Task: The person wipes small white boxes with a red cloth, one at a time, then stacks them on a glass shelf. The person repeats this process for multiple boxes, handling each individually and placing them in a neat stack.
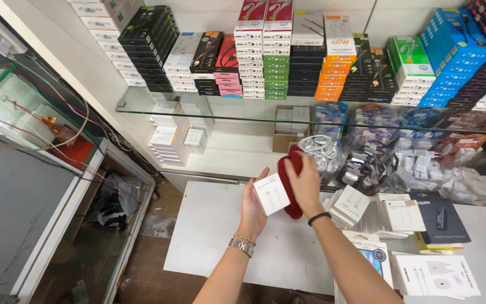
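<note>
While the left hand (252, 209) grips a flat white box (271, 193), the right hand (304, 183) clutches seemingly soft red cloth (291, 180).

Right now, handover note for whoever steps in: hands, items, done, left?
Left hand: grip shut on small white box, held up over the white table.
Right hand: grip shut on red cloth, pressed against the box.
Nearby: more white boxes stacked on the table to the right; stocked glass shelf above.
Done: box picked up, cloth on it.
Left: the rest of the boxes lie on the table, untouched by either hand.
</note>
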{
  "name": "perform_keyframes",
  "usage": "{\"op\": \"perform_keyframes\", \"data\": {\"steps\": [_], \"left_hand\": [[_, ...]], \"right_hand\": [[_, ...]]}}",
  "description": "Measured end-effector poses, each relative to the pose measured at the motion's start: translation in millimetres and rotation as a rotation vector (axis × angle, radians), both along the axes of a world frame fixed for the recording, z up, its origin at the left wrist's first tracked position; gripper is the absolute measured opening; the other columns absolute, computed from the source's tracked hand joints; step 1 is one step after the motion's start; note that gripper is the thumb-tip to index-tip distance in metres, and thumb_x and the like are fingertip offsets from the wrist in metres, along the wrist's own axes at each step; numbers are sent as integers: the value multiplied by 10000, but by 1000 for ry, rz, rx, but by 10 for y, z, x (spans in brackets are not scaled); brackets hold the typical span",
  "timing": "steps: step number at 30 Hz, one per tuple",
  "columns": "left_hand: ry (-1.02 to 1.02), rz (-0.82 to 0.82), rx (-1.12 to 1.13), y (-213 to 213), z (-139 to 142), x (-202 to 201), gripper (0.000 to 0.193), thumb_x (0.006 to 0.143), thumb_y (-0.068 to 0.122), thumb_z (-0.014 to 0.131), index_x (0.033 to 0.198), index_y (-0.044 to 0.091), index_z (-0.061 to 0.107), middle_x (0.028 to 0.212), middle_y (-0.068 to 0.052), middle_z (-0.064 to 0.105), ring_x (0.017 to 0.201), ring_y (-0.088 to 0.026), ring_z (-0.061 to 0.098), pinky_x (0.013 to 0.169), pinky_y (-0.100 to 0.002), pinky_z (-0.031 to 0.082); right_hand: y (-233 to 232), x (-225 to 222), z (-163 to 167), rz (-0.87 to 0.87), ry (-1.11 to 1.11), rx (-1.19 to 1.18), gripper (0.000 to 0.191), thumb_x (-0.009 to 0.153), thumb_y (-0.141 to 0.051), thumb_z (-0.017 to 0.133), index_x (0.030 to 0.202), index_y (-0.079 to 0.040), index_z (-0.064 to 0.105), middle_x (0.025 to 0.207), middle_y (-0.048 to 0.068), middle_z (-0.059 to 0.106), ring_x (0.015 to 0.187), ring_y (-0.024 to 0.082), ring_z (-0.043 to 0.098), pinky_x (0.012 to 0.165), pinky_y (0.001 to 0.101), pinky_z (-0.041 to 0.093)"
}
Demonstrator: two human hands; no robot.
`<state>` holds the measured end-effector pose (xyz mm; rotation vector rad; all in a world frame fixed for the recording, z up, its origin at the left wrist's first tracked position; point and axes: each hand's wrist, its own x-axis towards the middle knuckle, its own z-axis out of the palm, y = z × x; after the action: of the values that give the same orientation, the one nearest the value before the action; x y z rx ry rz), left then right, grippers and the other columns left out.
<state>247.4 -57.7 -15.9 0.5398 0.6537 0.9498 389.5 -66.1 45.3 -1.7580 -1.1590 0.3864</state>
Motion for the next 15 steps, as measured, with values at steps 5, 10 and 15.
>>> {"op": "perform_keyframes", "data": {"steps": [5,10,15], "left_hand": [[-109,121,-136,85,93,111,661,1033,534,357,1511,95,476,1418,-105,602,1302,-244,565,1080,-399,453],[216,-23,168,-1,35,104,605,968,253,643,1529,104,469,1390,-79,627,1226,-194,610,1006,-350,512],[806,27,776,28,-17,-103,613,924,111,681,1499,42,480,1202,-155,724,1064,-227,719,938,-362,541]], "right_hand": [[-102,-244,-183,109,-203,199,425,894,-345,666,1251,-116,635,1218,194,672,1070,400,665,922,468,508],[-11,101,-295,67,-125,130,414,976,-321,659,1305,-76,606,1249,197,651,1110,375,648,950,441,518],[-7,384,-278,162,617,-27,429,954,-343,625,1314,-112,596,1211,117,703,1035,240,686,880,382,550]]}}
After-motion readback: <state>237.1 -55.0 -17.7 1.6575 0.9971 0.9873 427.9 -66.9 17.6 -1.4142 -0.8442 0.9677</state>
